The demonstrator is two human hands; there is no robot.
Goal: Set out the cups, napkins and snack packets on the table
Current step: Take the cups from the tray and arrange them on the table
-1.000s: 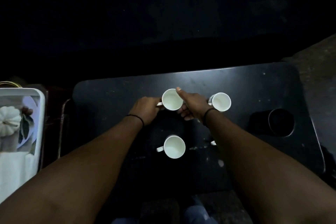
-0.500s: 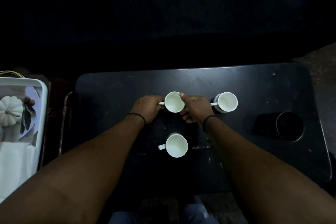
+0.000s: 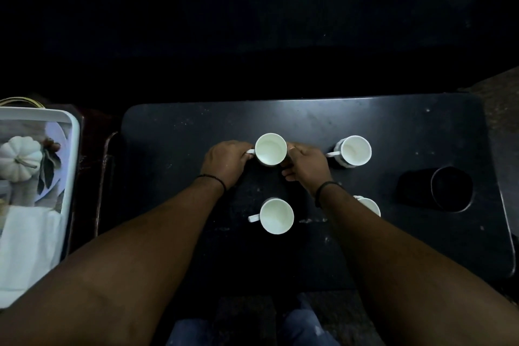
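Observation:
Several white cups stand on a black table (image 3: 323,121). My left hand (image 3: 226,161) grips the handle of the far middle cup (image 3: 271,149), and my right hand (image 3: 306,163) holds its right side. Another cup (image 3: 354,151) stands to the right, its handle pointing left. A near cup (image 3: 276,216) sits between my forearms. One more cup (image 3: 369,205) is partly hidden behind my right forearm. White napkins (image 3: 28,247) lie in a white tray (image 3: 73,132) at the left. No snack packets are visible.
A round recessed cup holder (image 3: 452,188) is set into the table's right end. The tray also carries a plate with a white pumpkin picture (image 3: 19,157). The surroundings beyond the table are dark. My knees show below the near edge.
The view has shifted slightly, and the cup behind my right forearm has come into sight. Both hands stay on the far middle cup, which has hardly moved.

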